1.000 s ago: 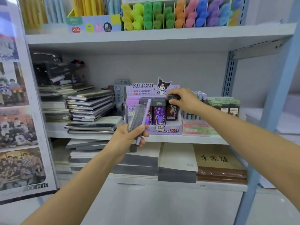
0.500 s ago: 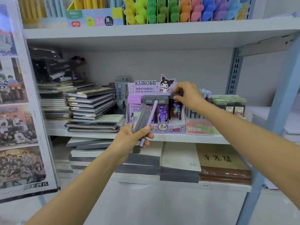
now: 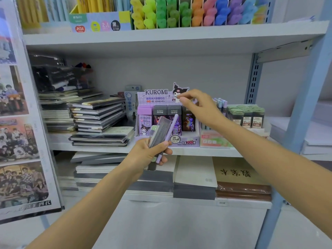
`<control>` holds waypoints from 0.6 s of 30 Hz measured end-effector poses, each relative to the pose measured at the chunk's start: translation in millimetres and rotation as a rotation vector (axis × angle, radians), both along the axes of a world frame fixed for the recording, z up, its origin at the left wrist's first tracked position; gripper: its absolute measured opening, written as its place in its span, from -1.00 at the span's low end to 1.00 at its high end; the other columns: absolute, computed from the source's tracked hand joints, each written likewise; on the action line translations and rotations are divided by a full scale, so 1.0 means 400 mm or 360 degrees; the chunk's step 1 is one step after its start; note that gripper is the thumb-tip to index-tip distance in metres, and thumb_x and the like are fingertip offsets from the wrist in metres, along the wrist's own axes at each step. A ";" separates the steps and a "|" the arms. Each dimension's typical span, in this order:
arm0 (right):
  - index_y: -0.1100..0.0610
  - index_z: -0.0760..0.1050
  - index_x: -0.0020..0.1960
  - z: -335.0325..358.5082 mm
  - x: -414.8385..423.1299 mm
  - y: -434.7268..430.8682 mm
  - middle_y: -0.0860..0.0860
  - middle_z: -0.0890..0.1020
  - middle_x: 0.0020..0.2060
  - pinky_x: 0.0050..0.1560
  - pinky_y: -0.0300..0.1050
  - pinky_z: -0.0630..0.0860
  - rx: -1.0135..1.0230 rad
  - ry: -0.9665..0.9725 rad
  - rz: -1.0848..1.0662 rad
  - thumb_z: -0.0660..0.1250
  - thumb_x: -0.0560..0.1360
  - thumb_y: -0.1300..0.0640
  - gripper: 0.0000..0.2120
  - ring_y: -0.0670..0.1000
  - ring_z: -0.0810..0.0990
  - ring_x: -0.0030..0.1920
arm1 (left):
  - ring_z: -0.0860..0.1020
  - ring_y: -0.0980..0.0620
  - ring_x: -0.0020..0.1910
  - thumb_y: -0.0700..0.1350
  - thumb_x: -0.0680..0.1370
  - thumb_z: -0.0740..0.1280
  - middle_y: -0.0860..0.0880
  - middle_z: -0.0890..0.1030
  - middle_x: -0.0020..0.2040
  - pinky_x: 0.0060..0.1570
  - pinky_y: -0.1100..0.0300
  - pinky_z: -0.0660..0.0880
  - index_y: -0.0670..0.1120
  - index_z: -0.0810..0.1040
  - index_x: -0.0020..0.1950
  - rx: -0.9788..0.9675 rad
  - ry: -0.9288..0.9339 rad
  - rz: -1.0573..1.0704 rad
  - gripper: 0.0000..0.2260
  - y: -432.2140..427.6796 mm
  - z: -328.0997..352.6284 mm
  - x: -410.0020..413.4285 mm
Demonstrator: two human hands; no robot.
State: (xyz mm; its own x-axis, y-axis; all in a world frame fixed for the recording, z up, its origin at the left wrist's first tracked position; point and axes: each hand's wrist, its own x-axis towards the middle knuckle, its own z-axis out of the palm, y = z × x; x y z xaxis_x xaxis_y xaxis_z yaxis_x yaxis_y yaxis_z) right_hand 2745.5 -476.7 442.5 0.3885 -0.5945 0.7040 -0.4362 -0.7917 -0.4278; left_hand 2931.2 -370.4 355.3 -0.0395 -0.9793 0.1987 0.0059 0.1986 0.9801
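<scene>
With the left hand [image 3: 149,153] clamped on cases [image 3: 160,130] and pen [image 3: 172,126] at the box's [image 3: 188,141] six o'clock, the right hand [image 3: 199,106], loosely curled and seemingly empty at its twelve, should probably pinch one case's top and lower it straight into a slot.

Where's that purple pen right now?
In the head view, the purple pen sits mid-frame, gripped in the left hand alongside a clear case, before the Kuromi display box.
</scene>
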 end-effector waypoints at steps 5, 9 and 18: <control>0.07 0.63 0.10 -0.016 0.020 0.069 -0.17 0.65 -0.07 -0.04 -0.40 0.51 0.0456 0.0262 0.0479 0.38 0.52 0.05 -0.81 -0.29 0.58 -0.08 | 0.53 0.05 -0.41 -0.01 0.42 0.43 -0.09 0.67 -0.21 -0.33 0.23 0.52 -0.18 0.63 0.10 -0.0003 -0.0054 -0.0066 -0.66 0.002 0.004 -0.039; 0.04 0.62 -0.05 0.004 -0.008 0.066 -0.18 0.64 -0.21 -0.08 -0.30 0.50 0.0508 -0.0128 0.0447 0.38 0.52 0.08 -0.93 -0.24 0.58 -0.17 | 0.51 0.06 -0.43 -0.08 0.49 0.41 -0.08 0.65 -0.24 -0.37 0.26 0.49 -0.21 0.61 0.12 0.0078 -0.0025 -0.0049 -0.72 0.009 -0.006 -0.036; 0.05 0.64 -0.06 -0.017 -0.042 0.068 0.00 0.68 -0.13 0.04 -0.11 0.58 0.0554 0.0155 0.0461 0.40 0.51 0.11 -0.95 0.01 0.62 -0.04 | 0.47 0.07 -0.46 -0.12 0.53 0.40 -0.07 0.63 -0.27 -0.40 0.26 0.47 -0.25 0.60 0.10 0.0093 -0.0093 -0.0029 -0.77 0.014 0.011 -0.052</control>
